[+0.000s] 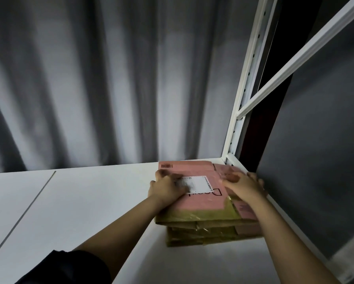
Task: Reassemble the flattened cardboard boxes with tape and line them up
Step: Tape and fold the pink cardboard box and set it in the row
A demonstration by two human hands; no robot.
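A stack of flattened cardboard boxes (207, 214), pink on top, lies at the far right corner of the white shelf (79, 201), against the upright post (245, 95). The left hand (168, 186) grips its left edge, thumb apparently underneath. The right hand (242, 186) lies blurred on top; its grip cannot be told.

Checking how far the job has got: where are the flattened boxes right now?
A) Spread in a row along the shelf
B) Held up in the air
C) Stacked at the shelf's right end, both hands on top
C: the flattened boxes lie in one stack by the right post, with the left hand and right hand on the top one.
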